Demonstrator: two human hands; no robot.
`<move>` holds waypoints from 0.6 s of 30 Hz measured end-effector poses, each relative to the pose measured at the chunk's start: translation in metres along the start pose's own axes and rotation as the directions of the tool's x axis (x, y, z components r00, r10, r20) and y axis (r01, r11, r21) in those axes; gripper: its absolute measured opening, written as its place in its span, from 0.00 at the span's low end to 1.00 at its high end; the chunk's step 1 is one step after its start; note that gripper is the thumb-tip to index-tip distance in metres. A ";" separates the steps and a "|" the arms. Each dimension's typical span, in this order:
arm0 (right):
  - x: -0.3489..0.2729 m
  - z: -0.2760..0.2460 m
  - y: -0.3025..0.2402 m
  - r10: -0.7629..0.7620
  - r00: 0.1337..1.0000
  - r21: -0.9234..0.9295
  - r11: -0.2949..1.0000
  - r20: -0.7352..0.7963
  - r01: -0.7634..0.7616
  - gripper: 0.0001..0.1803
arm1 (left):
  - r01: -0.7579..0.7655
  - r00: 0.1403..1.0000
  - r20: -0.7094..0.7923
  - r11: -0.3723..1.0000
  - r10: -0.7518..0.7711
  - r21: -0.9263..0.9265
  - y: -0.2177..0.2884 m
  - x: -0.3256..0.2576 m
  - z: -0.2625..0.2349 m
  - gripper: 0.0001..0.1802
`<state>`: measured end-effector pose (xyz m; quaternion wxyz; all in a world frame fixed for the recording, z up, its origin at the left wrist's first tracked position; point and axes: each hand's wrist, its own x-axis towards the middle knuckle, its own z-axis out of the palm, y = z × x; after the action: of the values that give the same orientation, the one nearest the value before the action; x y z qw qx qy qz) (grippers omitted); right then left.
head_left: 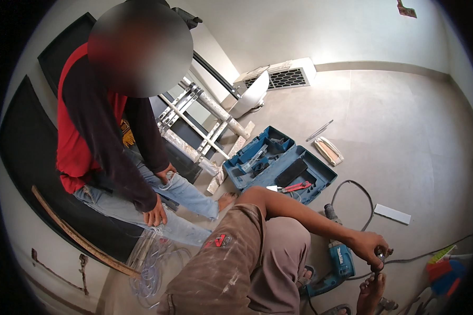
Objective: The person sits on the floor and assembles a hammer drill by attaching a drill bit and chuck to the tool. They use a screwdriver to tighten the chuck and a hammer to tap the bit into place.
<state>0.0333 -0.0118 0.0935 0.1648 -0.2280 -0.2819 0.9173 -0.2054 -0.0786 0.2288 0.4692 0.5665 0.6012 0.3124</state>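
My left arm reaches across my bent knee, and my left hand [370, 249] is closed around a small dark metallic piece [378, 262] whose kind I cannot make out. It is just above a bare foot [371, 291]. Beside the hand, a teal rotary hammer drill [341, 260] lies on the floor with its dark chuck end pointing away from me. Its black cable [370, 197] loops over the tiles. I do not see my right hand.
An open blue tool case [320, 191] holds a red-handled tool [298, 186]. Another person [97, 136] bends forward at left, hands on thighs, by a splattered ladder [181, 144]. Beyond are a white basin [252, 97], a white strip [392, 214] and coiled clear tubing [150, 270].
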 end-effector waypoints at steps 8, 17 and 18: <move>-0.019 0.068 -0.006 -0.182 0.976 -0.118 0.979 -0.119 0.168 0.10 | 0.051 0.998 -0.040 0.995 -0.054 -0.084 0.008 0.000 0.003 0.32; -0.009 0.069 -0.025 -0.088 0.991 -0.196 0.975 0.102 0.107 0.13 | 0.272 0.960 0.073 0.834 -0.271 -0.480 0.020 -0.007 -0.004 0.33; -0.009 0.070 -0.025 -0.076 0.990 -0.186 0.978 0.121 0.097 0.13 | 0.279 0.958 0.076 0.829 -0.278 -0.485 0.020 -0.008 -0.005 0.34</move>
<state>0.0100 -0.0268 0.1627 0.1658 -0.1780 -0.3872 0.8893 -0.2026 -0.0824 0.2506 0.6384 0.3355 0.5777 0.3824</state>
